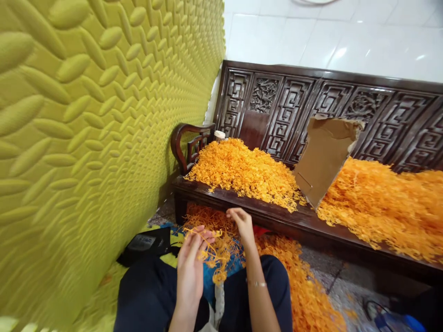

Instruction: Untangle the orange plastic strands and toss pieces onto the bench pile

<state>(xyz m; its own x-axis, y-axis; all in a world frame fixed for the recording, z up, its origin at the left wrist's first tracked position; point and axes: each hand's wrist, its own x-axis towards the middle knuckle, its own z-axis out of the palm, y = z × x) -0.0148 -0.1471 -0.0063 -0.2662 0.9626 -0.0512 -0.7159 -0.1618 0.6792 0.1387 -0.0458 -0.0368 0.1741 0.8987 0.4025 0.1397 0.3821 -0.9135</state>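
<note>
My left hand [194, 253] is closed on a thin, branching orange sprig [215, 256], which looks like plastic. Its fine stems hang to the right of the fingers, above my lap. To the right and slightly higher, my right hand [241, 222] is closed with the thumb and fingers pinched near the bench's front edge. Anything between those fingertips is too small to make out. Below and behind both hands lies a tangle of orange sprigs [207, 216] on the floor. A heap of small orange pieces [247, 170] covers the left of the bench seat.
The dark carved wooden bench [277, 207] runs across the front. A torn cardboard sheet [321, 157] divides the left heap from a larger orange pile [391, 207]. More orange pieces [304, 281] cover the floor at right. A black bag [147, 244] lies by the yellow textured wall [104, 138].
</note>
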